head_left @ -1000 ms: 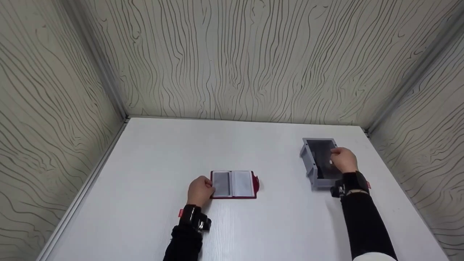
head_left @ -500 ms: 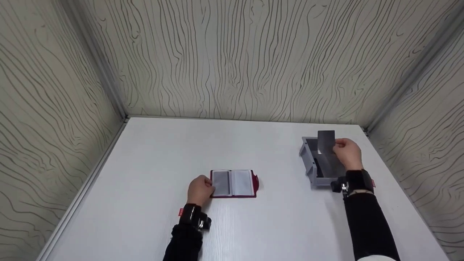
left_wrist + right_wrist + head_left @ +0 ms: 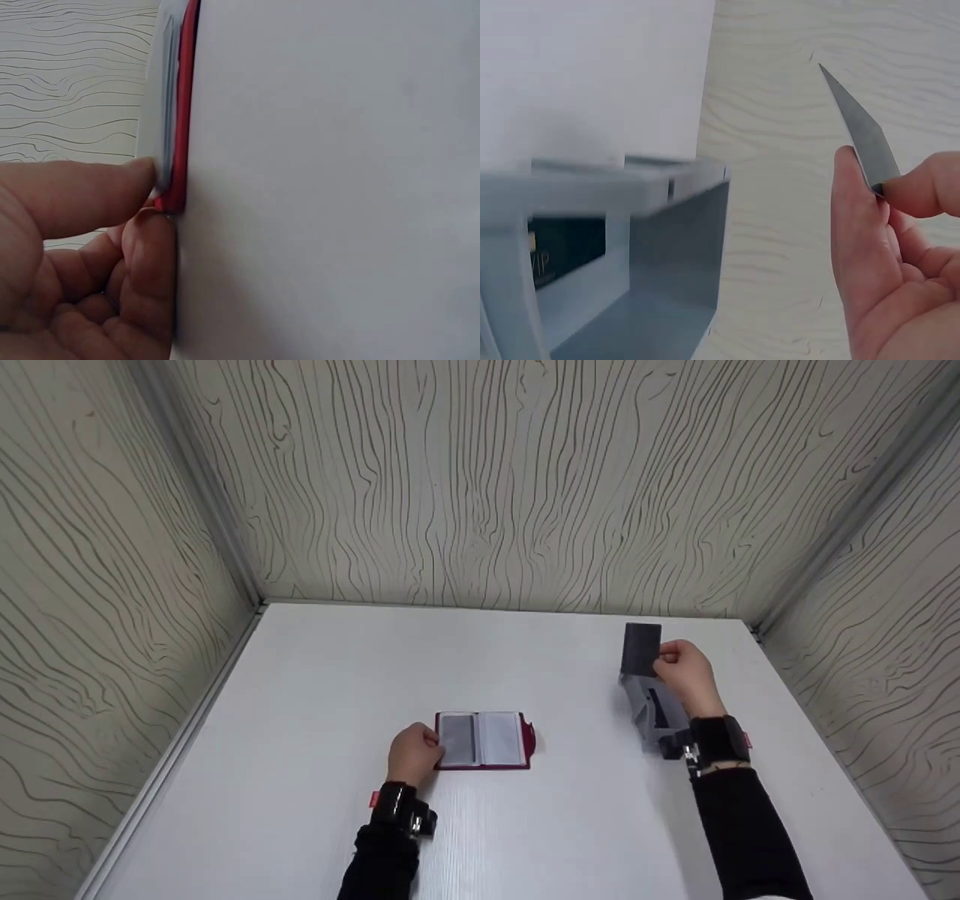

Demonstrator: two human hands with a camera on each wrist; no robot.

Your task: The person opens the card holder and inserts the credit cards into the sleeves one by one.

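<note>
My left hand (image 3: 413, 755) pinches the left edge of an open red card holder (image 3: 481, 769) with clear sleeves, which lies on the white table. In the left wrist view, the thumb lies on the sleeves at the corner of the red cover (image 3: 178, 150) with a finger beneath. Above the grey bin, my right hand (image 3: 688, 676) holds up a dark grey card (image 3: 641, 649). The right wrist view shows this card (image 3: 866, 135) nearly edge-on between thumb and fingers. Inside the grey bin (image 3: 667, 262) lies a dark card (image 3: 574, 251) marked "VIP".
The grey bin (image 3: 646, 718) stands on the right of the white table (image 3: 360, 660), partly covered by the right hand and card. Patterned panels (image 3: 480, 487) rise behind the table and at both sides.
The right hand has lifted the dark grey card out of the bin, first up, then leftward. My left hand and the card holder have stayed in place.
</note>
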